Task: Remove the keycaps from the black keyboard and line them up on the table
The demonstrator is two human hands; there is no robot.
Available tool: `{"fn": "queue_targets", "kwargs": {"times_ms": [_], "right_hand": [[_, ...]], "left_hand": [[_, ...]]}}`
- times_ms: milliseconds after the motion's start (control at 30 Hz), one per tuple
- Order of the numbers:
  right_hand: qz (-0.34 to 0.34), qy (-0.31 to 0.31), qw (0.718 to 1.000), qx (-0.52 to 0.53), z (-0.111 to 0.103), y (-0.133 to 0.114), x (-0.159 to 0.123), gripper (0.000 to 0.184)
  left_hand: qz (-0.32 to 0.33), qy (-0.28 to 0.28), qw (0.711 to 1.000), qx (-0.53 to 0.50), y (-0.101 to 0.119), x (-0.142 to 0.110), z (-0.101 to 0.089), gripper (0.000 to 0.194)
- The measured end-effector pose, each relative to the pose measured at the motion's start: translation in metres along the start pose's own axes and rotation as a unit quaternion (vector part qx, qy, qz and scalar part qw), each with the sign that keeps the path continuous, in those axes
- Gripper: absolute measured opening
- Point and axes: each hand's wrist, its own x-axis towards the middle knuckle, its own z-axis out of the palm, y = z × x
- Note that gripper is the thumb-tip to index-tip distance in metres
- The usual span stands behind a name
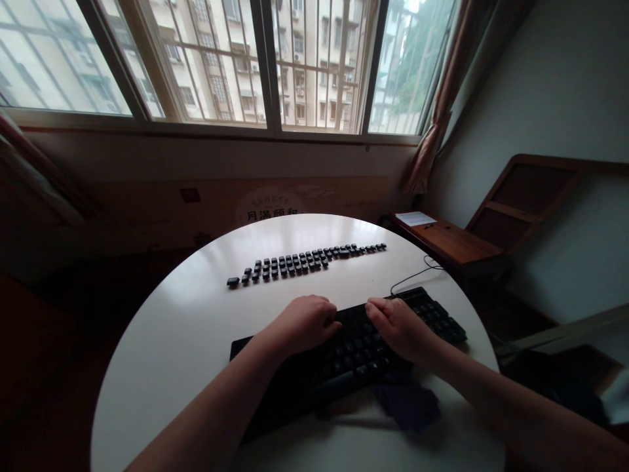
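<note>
A black keyboard lies at a slant near the front of a round white table. My left hand rests over its upper middle, fingers curled closed. Just to the right, my right hand is also closed over the upper keys, thumb and fingers pressed together. Whatever either hand grips is hidden or too small to make out. Behind the keyboard, loose black keycaps stand in slanting rows. A dark purple cloth lies at the keyboard's front edge, below my right hand.
The keyboard's thin cable runs off the table's right edge. A slim, pale stick-like item lies beside the cloth. To the right stands a wooden chair with a white paper on it. Barred windows are ahead.
</note>
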Motion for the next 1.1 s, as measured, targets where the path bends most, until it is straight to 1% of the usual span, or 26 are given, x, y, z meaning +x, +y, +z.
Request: {"fn": "queue_targets", "kwargs": {"times_ms": [67, 100, 167, 233, 300, 333, 367, 400, 467, 567, 633, 667, 733, 800, 867, 900, 933, 967, 1033, 1100], "right_hand": [[-0.008, 0.012, 1.000, 0.001, 0.002, 0.002, -0.003, 0.035], [0.003, 0.020, 0.999, 0.030, 0.003, 0.005, -0.004, 0.036], [0.051, 0.046, 0.989, 0.132, 0.005, 0.012, -0.004, 0.039], [0.109, 0.078, 0.959, 0.250, 0.006, 0.018, -0.002, 0.039], [0.139, 0.106, 0.924, 0.339, 0.006, 0.021, -0.001, 0.038], [0.137, 0.112, 0.914, 0.364, 0.006, 0.021, -0.002, 0.038], [0.124, 0.112, 0.912, 0.374, 0.005, 0.020, -0.003, 0.039], [0.102, 0.107, 0.916, 0.372, 0.005, 0.018, -0.005, 0.039], [0.042, 0.080, 0.938, 0.335, 0.004, 0.013, -0.010, 0.042], [-0.049, 0.033, 0.969, 0.240, 0.003, 0.007, -0.019, 0.044], [-0.098, 0.022, 0.979, 0.177, 0.001, 0.003, -0.022, 0.045], [-0.121, 0.029, 0.981, 0.146, 0.000, 0.001, -0.023, 0.044], [-0.173, 0.068, 0.980, 0.066, -0.004, -0.003, -0.025, 0.041], [-0.212, 0.123, 0.969, -0.037, -0.009, -0.007, -0.025, 0.036], [-0.228, 0.169, 0.951, -0.124, -0.013, -0.011, -0.024, 0.028], [-0.230, 0.179, 0.945, -0.147, -0.014, -0.013, -0.023, 0.023], [-0.236, 0.177, 0.943, -0.155, -0.014, -0.015, -0.021, 0.019], [-0.246, 0.164, 0.943, -0.153, -0.013, -0.017, -0.018, 0.020], [-0.261, 0.115, 0.948, -0.140, -0.009, -0.018, -0.013, 0.027], [-0.265, 0.073, 0.951, -0.141, -0.005, -0.017, -0.008, 0.028]], "left_hand": [[-0.001, -0.002, 1.000, -0.002, 0.000, 0.000, 0.001, 0.020], [-0.001, -0.002, 1.000, -0.003, -0.001, 0.000, 0.001, 0.020], [0.000, -0.004, 1.000, -0.003, -0.003, 0.000, 0.002, 0.021], [0.001, -0.009, 1.000, -0.003, -0.003, 0.001, 0.003, 0.021], [0.000, -0.015, 1.000, -0.003, -0.002, 0.001, 0.001, 0.024], [-0.001, -0.013, 1.000, -0.005, 0.000, 0.001, 0.000, 0.026], [-0.001, -0.009, 1.000, -0.010, 0.003, 0.001, -0.002, 0.028], [-0.001, -0.002, 1.000, -0.019, 0.006, 0.001, -0.005, 0.030], [0.006, 0.007, 0.999, -0.046, 0.013, 0.000, -0.010, 0.032], [0.023, -0.001, 0.996, -0.086, 0.022, -0.002, -0.014, 0.032], [0.023, -0.011, 0.995, -0.099, 0.025, -0.003, -0.015, 0.032], [0.018, -0.013, 0.995, -0.102, 0.025, -0.003, -0.015, 0.032], [0.004, -0.012, 0.994, -0.106, 0.024, -0.004, -0.014, 0.029], [-0.008, -0.005, 0.994, -0.109, 0.023, -0.005, -0.015, 0.027], [-0.013, 0.003, 0.993, -0.116, 0.022, -0.006, -0.016, 0.027], [-0.012, 0.006, 0.992, -0.122, 0.022, -0.007, -0.016, 0.027], [-0.010, 0.009, 0.992, -0.129, 0.022, -0.007, -0.017, 0.027], [-0.008, 0.011, 0.991, -0.137, 0.023, -0.008, -0.017, 0.027], [-0.004, 0.016, 0.988, -0.155, 0.023, -0.008, -0.017, 0.028], [0.000, 0.020, 0.984, -0.175, 0.023, -0.008, -0.016, 0.029]]}}
